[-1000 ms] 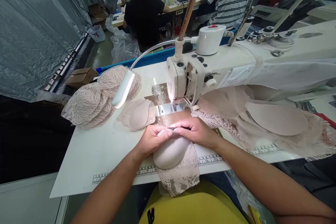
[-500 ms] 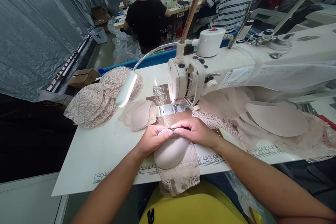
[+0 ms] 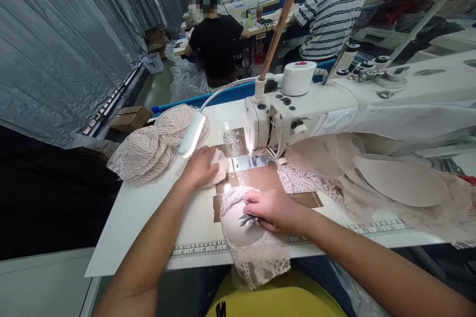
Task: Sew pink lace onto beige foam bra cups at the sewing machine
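My right hand (image 3: 273,210) is closed around small thread snips (image 3: 248,220), whose blades point left over a beige bra cup (image 3: 238,232). That cup lies near the table's front edge, and its lace band (image 3: 269,263) hangs over the edge. Left of the sewing machine (image 3: 266,126), my left hand (image 3: 202,167) has its fingers closed on a second, smaller-looking bra cup (image 3: 222,162). The hand covers most of that piece, and its fingertips are partly hidden.
A stack of lace-covered cups (image 3: 143,156) sits at the table's left, under a bendable lamp (image 3: 191,134). More beige fabric and cups (image 3: 401,181) lie to the right of the needle. A ruler strip (image 3: 201,249) runs along the front edge. Two people sit at machines beyond.
My hands have separated. The left moved away to the left onto the second cup; the right drew back with the snips, over the front cup, which now lies on the table. The view tilted up slightly.
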The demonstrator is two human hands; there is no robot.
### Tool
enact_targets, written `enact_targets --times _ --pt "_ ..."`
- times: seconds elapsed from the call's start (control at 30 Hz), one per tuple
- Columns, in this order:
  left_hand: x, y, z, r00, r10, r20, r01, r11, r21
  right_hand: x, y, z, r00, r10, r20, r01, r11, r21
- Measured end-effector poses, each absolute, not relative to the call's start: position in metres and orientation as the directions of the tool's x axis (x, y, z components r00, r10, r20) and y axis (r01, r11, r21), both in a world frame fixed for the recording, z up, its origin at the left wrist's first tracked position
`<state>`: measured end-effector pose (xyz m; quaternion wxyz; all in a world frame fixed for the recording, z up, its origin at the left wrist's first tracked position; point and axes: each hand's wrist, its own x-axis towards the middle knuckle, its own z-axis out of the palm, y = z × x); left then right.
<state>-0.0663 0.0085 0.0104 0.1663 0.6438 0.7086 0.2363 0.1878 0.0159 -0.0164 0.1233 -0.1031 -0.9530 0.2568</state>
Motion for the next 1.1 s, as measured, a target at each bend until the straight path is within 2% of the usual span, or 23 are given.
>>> enact_targets --times 0.07,0.13,0.2,0.3,0.4,0.47,0.53,0.67,0.83,0.9,0.97,1.1 --pt "-0.073 0.02 0.004 -0.15 0.988 -0.038 0.794 0.143 0.591 0.19 0.017 -0.013 -0.96 0.271 0.066 0.218 0.878 -0.427" --pt "-0.075 0.02 -0.001 -0.14 0.983 -0.118 0.75 0.183 0.636 0.198 0.021 -0.008 -0.927 0.373 -0.041 0.361 0.854 -0.376" --pt "-0.073 0.013 -0.002 -0.098 0.975 -0.198 0.684 0.21 0.699 0.209 0.026 -0.001 -0.873 0.472 -0.121 0.481 0.791 -0.378" --pt "-0.065 -0.002 0.0 -0.026 0.967 -0.255 0.565 0.224 0.794 0.216 0.032 0.009 -0.816 0.56 -0.143 0.538 0.645 -0.542" --pt "-0.057 -0.012 0.002 0.02 0.963 -0.27 0.357 0.245 0.901 0.206 0.036 0.017 -0.766 0.634 -0.106 0.471 0.441 -0.764" --pt "-0.054 -0.014 0.002 0.059 0.958 -0.28 0.205 0.263 0.943 0.191 0.037 0.019 -0.75 0.654 -0.098 0.423 0.359 -0.832" --pt "-0.053 -0.015 0.001 0.093 0.953 -0.288 0.135 0.275 0.952 0.174 0.036 0.017 -0.753 0.653 -0.083 0.387 0.337 -0.858" --pt "-0.056 -0.018 0.0 0.121 0.956 -0.268 0.174 0.245 0.954 0.152 0.031 0.006 -0.735 0.676 -0.061 0.348 0.298 -0.889" --pt "-0.052 -0.021 0.004 0.179 0.984 -0.007 0.409 -0.068 0.91 0.151 0.029 -0.008 -0.743 0.669 -0.032 0.269 0.254 -0.929" --pt "-0.046 -0.021 0.005 0.209 0.977 0.037 0.458 -0.131 0.879 0.153 0.029 -0.011 -0.755 0.656 -0.023 0.256 0.262 -0.931" --pt "-0.04 -0.021 0.004 0.211 0.977 0.004 0.452 -0.102 0.886 0.155 0.029 -0.011 -0.755 0.656 -0.015 0.257 0.274 -0.927" --pt "-0.035 -0.019 -0.001 0.198 0.97 -0.137 0.322 0.068 0.944 0.158 0.031 -0.008 -0.754 0.657 0.02 0.227 0.289 -0.93"
